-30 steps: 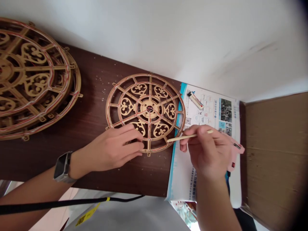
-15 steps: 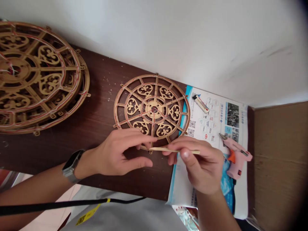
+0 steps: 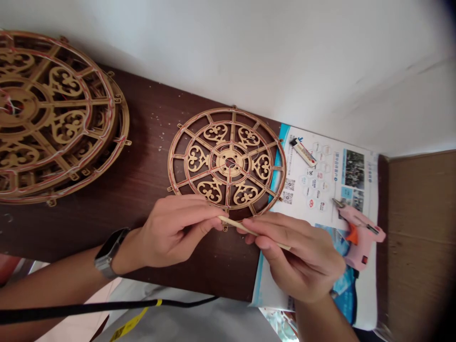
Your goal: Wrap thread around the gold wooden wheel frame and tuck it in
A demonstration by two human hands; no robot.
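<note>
We have both hands close together, the right hand (image 3: pixel 294 251) firmly pinching a thin wooden stick (image 3: pixel 252 231), its tip steadied at the left hand (image 3: pixel 174 232), just over the laser-cut wooden wheel (image 3: pixel 230 161) lying flat on the dark wood table (image 3: pixel 142 156).

Wooden stick (image 3: pixel 252 231) now touching left fingers (image 3: pixel 203 216)

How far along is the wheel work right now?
Done-looking: the large stacked wooden filigree wheel and the smaller flat wooden filigree wheel both carry red-and-white lines along spokes and rims. In hand: the right hand holds a thin wooden stick up to the smaller wheel's lower rim, beside the left hand. Left: unclear; a pink glue gun lies unheld on a printed paper leaflet.
</note>
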